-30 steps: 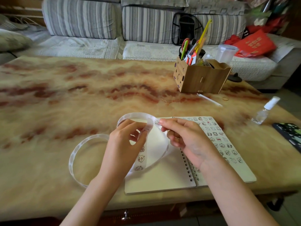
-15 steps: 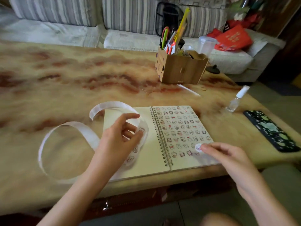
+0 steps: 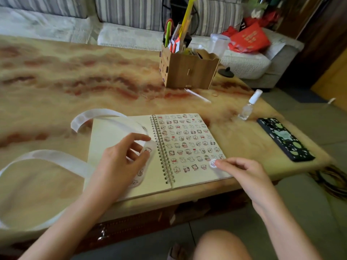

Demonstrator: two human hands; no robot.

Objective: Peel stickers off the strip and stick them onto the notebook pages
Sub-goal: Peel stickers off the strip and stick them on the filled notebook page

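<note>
A spiral notebook [image 3: 116,132] lies open at the table's near edge; its right page holds several rows of small cartoon stickers. A long white sticker strip [image 3: 56,158] loops over the table and across the left page. My left hand [image 3: 120,162] pinches the strip between thumb and fingers above the left page, next to a sticker on it. My right hand [image 3: 242,171] has its fingertips on a round white sticker [image 3: 213,163] at the lower right of the right page; whether the sticker lies flat on the paper I cannot tell.
A wooden organiser box [image 3: 189,72] with pens and scissors stands behind the notebook. A small clear bottle [image 3: 248,106] and a dark patterned phone [image 3: 284,138] lie to the right, near the table's right edge. A striped sofa runs along the back. My knee shows below.
My right hand pulled a sticker from the strip and carried it to the lower right of the right page. The left hand kept hold of the strip. The view shifted right.
</note>
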